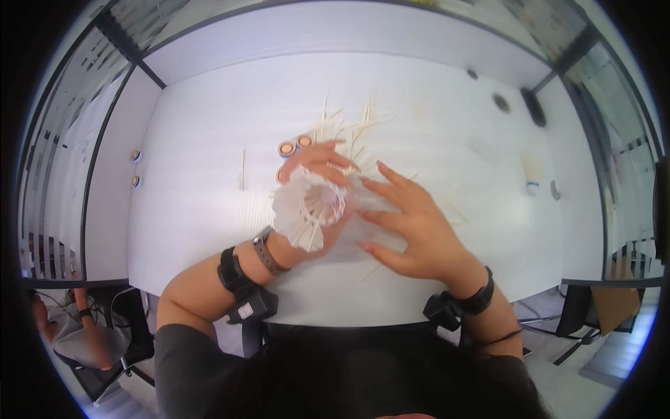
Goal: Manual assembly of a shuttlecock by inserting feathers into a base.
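My left hand (322, 162) is curled round a crumpled, translucent white plastic bag (285, 209) with a frilled, spread-out mouth. Several thin pale sticks (312, 229) lie in the mouth of the bag. To its right, my right hand (412, 227) has its fingers spread, and their tips point at the bag. Nothing shows in the right hand; a blurred, see-through patch lies between the two hands. Beyond the hands, many more thin pale sticks (363, 126) are strewn on the white table (209, 237).
Small round pieces with orange-brown rings (287, 149) lie beyond my left hand. A single stick (243, 167) lies at left. At right are a pale bundle with a blue end (532, 178) and a dark disc (501, 103). White panels enclose the table. Another person (91, 342) sits at lower left.
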The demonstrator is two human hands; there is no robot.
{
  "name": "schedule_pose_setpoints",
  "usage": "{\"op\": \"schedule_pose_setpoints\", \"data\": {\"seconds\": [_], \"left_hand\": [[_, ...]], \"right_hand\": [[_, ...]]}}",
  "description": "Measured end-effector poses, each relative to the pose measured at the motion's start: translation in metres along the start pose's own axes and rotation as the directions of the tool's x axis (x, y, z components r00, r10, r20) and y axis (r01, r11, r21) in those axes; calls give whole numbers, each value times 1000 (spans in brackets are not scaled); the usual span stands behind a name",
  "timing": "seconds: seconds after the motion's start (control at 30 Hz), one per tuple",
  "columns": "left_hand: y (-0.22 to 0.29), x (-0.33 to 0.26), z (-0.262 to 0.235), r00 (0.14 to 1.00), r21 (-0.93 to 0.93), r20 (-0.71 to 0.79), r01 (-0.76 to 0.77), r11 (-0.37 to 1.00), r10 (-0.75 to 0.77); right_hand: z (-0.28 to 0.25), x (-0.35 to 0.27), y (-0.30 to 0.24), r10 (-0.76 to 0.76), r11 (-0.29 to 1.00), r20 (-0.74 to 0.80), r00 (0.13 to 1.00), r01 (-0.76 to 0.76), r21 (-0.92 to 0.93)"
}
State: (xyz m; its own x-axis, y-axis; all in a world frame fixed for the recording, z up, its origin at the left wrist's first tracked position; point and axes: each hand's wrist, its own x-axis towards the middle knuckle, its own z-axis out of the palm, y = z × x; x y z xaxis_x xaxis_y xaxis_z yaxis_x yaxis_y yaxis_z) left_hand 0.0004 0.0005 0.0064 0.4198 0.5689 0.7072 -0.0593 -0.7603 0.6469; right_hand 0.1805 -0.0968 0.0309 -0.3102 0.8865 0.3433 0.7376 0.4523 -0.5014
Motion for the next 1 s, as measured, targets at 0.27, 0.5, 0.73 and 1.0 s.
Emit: {"op": "schedule_pose_setpoints", "data": {"seconds": [0.27, 0.5, 0.73, 1.0], "left_hand": [[1, -1, -5, 891, -122, 388, -204, 971, 236], [4, -7, -2, 812, -207, 459, -295, 933, 359], [-5, -4, 0, 909, -157, 407, -27, 987, 90], [-22, -3, 2, 963, -29, 261, 77, 997, -66]], "right_hand": [[10, 10, 16, 8, 999, 137, 991, -3, -33], [10, 17, 13, 11, 1000, 169, 985, -12, 9], [1, 14, 12, 52, 998, 114, 992, -49, -30], [2, 6, 5, 70, 997, -198, 978, -75, -16]]}}
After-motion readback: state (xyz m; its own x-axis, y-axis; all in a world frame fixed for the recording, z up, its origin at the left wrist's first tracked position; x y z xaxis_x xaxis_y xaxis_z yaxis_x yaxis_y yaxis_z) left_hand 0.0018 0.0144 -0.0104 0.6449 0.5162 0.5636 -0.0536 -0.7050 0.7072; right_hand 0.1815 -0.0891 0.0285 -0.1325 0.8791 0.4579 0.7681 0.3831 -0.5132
